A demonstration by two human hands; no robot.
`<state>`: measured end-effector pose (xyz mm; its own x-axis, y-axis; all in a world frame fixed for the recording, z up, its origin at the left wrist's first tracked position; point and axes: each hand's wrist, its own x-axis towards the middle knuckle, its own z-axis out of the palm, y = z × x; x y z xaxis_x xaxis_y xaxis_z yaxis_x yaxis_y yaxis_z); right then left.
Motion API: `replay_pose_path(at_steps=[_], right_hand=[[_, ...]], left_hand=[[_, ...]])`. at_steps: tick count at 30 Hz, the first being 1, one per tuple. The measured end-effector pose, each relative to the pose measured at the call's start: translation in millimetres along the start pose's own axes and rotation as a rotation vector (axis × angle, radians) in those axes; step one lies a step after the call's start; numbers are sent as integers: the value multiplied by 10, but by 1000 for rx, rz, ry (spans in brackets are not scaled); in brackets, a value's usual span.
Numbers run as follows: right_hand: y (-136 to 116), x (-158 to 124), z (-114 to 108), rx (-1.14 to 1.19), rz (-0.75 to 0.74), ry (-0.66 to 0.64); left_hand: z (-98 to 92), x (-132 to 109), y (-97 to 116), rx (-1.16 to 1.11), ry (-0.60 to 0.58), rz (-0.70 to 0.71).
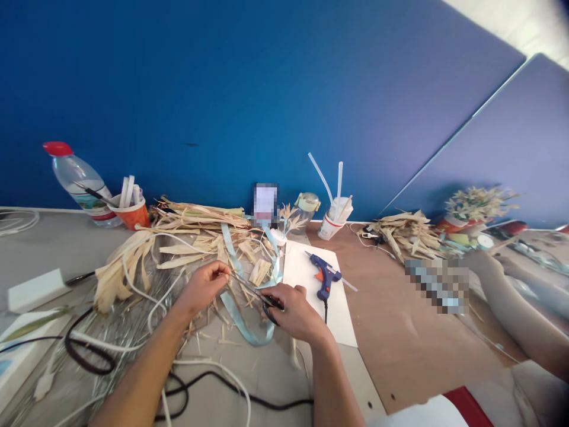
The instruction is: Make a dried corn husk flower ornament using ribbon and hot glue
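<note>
My right hand [293, 311] is wrapped round the black handles of a pair of scissors [251, 289], whose blades point up and left. At the blade tips, my left hand [208, 287] is pinched closed; whatever lies between its fingertips is too small to make out. A pale blue ribbon [251, 337] loops on the table beneath and behind the scissors. Dried corn husks [200, 214] and cut husk pieces [260, 271] lie beyond both hands. To the right of my right hand, a blue glue gun [326, 277] rests on a white sheet [299, 284].
White cables [213, 363] and a black cable [267, 403] cross the near table. On the left stand a red-capped bottle [95, 196] and an orange cup [134, 214]. A white cup [329, 228] with glue sticks stands behind. Another person's arms [502, 290] are at the right.
</note>
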<state>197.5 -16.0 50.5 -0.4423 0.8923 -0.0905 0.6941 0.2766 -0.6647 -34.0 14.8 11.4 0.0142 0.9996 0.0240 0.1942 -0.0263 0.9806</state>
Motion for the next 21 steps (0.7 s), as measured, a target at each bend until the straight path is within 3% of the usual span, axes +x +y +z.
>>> replay_pose_path(at_steps=[13,21], right_hand=[[45,26,32,44,35,85],[-37,102,155,85,154,227]], left_hand=[[-6,-6,13,-53,15,-76],[2,-16,84,-409,210,-131]])
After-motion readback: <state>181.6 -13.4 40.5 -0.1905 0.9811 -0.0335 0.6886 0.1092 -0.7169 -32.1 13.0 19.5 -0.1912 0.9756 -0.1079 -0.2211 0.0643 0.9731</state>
